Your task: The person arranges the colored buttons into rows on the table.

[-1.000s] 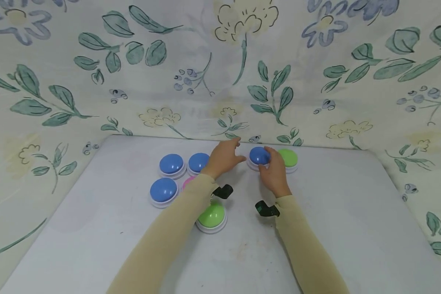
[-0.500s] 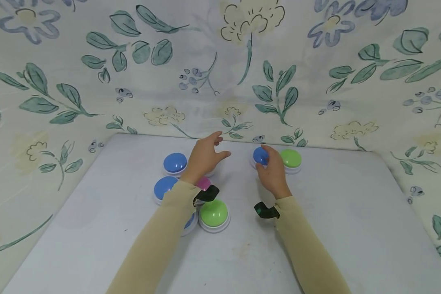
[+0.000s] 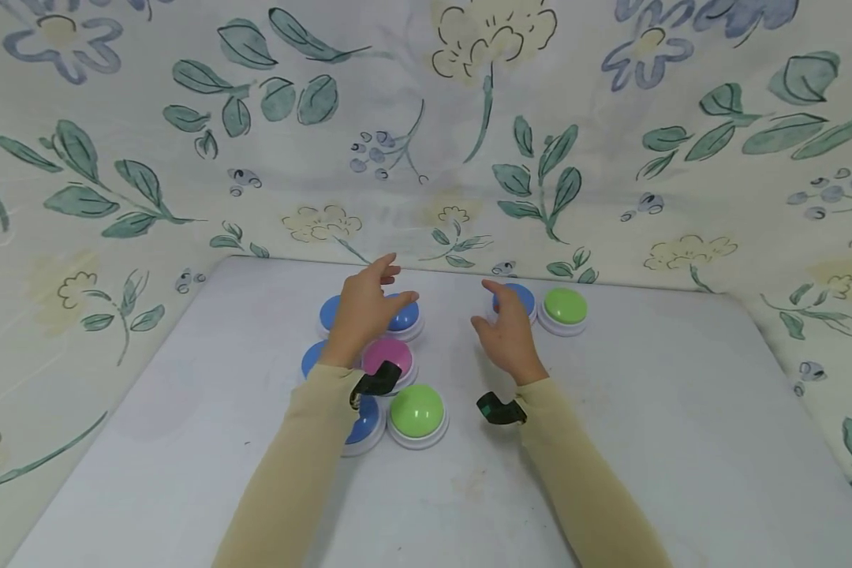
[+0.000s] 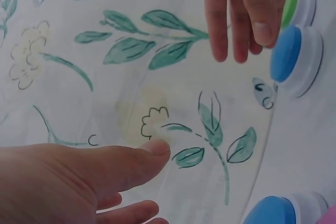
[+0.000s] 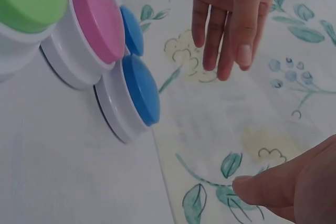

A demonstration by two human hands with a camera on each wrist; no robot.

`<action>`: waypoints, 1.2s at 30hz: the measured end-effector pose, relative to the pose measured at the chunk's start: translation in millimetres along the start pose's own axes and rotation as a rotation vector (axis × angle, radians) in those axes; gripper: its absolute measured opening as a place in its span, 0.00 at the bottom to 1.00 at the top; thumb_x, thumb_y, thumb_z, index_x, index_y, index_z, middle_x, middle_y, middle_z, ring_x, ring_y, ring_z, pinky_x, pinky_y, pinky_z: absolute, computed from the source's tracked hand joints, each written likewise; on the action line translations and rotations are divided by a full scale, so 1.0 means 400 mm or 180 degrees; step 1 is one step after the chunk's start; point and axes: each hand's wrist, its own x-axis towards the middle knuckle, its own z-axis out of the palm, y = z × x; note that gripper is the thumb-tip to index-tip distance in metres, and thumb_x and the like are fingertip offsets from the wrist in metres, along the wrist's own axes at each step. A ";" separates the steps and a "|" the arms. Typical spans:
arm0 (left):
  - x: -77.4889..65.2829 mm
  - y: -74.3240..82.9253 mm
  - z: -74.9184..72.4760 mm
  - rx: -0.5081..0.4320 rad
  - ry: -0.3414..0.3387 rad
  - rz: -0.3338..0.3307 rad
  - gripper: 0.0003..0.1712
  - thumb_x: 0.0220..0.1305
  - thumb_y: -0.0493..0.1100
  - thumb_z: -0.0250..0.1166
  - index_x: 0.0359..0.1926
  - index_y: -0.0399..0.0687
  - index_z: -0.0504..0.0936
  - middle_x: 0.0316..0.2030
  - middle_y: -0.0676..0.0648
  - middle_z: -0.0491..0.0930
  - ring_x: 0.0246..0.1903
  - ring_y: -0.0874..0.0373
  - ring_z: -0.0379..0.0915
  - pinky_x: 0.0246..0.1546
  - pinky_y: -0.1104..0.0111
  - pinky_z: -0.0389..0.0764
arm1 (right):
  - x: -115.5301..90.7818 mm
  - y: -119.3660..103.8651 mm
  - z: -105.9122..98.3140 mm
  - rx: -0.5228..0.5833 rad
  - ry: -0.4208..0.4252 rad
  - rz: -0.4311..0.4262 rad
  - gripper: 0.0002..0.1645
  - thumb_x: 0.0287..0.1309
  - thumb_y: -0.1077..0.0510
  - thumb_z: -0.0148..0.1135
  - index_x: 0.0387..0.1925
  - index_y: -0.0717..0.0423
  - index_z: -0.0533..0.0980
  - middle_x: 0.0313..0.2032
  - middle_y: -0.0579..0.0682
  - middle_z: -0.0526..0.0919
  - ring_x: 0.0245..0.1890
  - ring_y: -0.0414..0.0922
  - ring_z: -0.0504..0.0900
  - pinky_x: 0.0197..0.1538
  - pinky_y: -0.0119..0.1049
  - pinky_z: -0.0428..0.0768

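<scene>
Near the back of a white table (image 3: 689,442), the left hand (image 3: 359,312) hovers by the rear-left blue domed button (image 3: 329,310), partly covering it from the head camera, its thumb held well apart from loosely extended fingers and nothing in its grasp. Just beyond that thumb sits the rear-middle blue domed button (image 3: 405,318), on a round white base. Nearer the person is the pink domed button (image 3: 387,356), with the middle-left blue domed button (image 3: 313,360) half hidden behind the left wrist. Closer still, the front blue domed button (image 3: 365,420) and the front green domed button (image 3: 416,412) stand side by side, the blue one partly behind the left sleeve (image 3: 277,489). Across a gap, the right hand (image 3: 507,335) has its thumb and fingers parted and grips nothing; it is in front of the rear-right blue domed button (image 3: 521,299), though whether a fingertip brushes that button is hard to tell. The rear-right green domed button (image 3: 565,306) stands just beside this blue one. A beige right sleeve (image 3: 589,481) matches the other, and white cloth printed with flowers and leaves (image 3: 610,158) rises behind the table.
</scene>
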 end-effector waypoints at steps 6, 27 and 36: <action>-0.013 -0.022 -0.017 -0.0110 0.0048 -0.0030 0.43 0.64 0.45 0.71 0.75 0.39 0.62 0.64 0.39 0.75 0.63 0.43 0.72 0.60 0.52 0.77 | 0.007 -0.019 0.027 -0.0031 -0.0130 0.0004 0.35 0.64 0.65 0.62 0.71 0.65 0.64 0.68 0.65 0.66 0.68 0.62 0.67 0.68 0.50 0.72; -0.024 -0.083 -0.040 0.0026 0.0016 -0.0295 0.43 0.65 0.45 0.70 0.75 0.39 0.61 0.66 0.38 0.73 0.63 0.43 0.73 0.63 0.52 0.75 | 0.038 -0.060 0.100 0.0142 -0.0647 0.0336 0.37 0.65 0.54 0.66 0.72 0.53 0.66 0.71 0.57 0.66 0.67 0.58 0.71 0.66 0.51 0.74; -0.013 -0.103 -0.024 0.0087 -0.0111 -0.0354 0.42 0.65 0.45 0.69 0.75 0.40 0.62 0.67 0.38 0.72 0.64 0.43 0.71 0.65 0.51 0.72 | 0.052 -0.047 0.115 0.0104 -0.0888 0.0098 0.34 0.65 0.55 0.65 0.70 0.57 0.68 0.67 0.55 0.74 0.66 0.52 0.73 0.68 0.44 0.72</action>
